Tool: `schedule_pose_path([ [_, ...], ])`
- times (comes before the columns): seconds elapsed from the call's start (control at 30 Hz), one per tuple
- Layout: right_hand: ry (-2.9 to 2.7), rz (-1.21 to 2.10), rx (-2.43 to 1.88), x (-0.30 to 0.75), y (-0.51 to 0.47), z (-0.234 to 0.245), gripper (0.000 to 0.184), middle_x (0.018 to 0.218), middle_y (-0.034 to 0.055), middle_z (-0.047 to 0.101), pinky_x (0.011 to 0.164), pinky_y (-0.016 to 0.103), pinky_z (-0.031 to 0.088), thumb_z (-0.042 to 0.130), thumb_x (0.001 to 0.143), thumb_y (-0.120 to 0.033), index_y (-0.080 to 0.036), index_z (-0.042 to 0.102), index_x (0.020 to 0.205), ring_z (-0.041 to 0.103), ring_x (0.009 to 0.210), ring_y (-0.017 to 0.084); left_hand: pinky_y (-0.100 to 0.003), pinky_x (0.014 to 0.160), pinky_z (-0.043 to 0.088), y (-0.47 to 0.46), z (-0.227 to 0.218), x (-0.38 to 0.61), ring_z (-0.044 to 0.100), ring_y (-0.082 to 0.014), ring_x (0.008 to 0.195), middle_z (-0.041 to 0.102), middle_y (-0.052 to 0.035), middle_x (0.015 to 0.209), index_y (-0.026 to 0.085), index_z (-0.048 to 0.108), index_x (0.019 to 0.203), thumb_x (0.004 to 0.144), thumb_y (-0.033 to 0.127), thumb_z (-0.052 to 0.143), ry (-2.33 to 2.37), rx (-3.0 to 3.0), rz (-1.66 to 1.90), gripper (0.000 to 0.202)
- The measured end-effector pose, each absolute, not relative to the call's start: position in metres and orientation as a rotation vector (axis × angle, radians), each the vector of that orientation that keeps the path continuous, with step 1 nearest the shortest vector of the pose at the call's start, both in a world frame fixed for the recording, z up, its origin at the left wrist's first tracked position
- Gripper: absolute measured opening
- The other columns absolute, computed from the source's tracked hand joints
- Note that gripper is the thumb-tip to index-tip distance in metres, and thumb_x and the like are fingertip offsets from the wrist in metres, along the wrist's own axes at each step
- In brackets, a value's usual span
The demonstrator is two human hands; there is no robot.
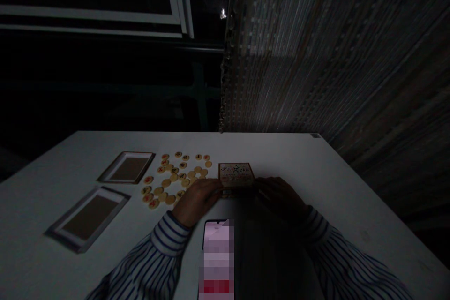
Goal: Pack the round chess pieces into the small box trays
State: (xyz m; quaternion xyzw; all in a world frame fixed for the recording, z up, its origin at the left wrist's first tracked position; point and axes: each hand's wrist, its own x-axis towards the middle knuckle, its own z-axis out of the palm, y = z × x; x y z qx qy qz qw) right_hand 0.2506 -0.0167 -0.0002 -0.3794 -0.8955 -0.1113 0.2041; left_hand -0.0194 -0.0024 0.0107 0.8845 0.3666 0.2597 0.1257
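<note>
A small printed board [236,174] with a brown border and coloured lettering stands between my hands on the white table, its upper panel tilted up. Its lower part lies in shadow, so I cannot tell whether it is folded. My left hand [199,197] grips its left edge, fingers closed at the side. The right hand [281,195], darker in the shadow, holds the opposite edge with fingers together. Just left of my left hand lie several round wooden Chinese chess pieces [166,182], some with red or black characters showing, others blank side up.
Two shallow open box halves [105,187] with brown inside bottoms lie on the table [281,150] at the left. A lit phone [216,258] lies between my forearms. Behind the table hang a string curtain [281,56] and a white window frame [105,16].
</note>
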Motion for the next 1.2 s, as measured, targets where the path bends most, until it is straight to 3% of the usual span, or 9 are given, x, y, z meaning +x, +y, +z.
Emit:
schedule_pose_path([
  [1.03,-2.437,-0.440,-0.926,0.250,-0.019,-0.023,0.024,0.098,0.0168,0.061,0.072,0.034,0.053,0.039,0.084,-0.015,-0.008,0.053,0.103,0.058,0.091,0.020,-0.032,0.086,0.045,-0.004,-0.004,-0.019,0.054,-0.0154,0.099,0.060,-0.0043,0.106,0.019,0.054,0.105,0.080,0.016,0.045,1.113,2.596,0.681,0.026],
  [1.2,-2.420,-0.390,-0.921,0.251,-0.019,-0.028,0.028,0.102,0.0161,0.059,0.074,0.035,0.052,0.039,0.085,-0.018,-0.010,0.050,0.109,0.056,0.094,0.020,-0.034,0.087,0.045,-0.004,-0.007,-0.019,0.055,-0.0164,0.099,0.061,-0.0047,0.106,0.019,0.055,0.104,0.080,0.017,0.046,1.119,2.623,0.703,0.026],
])
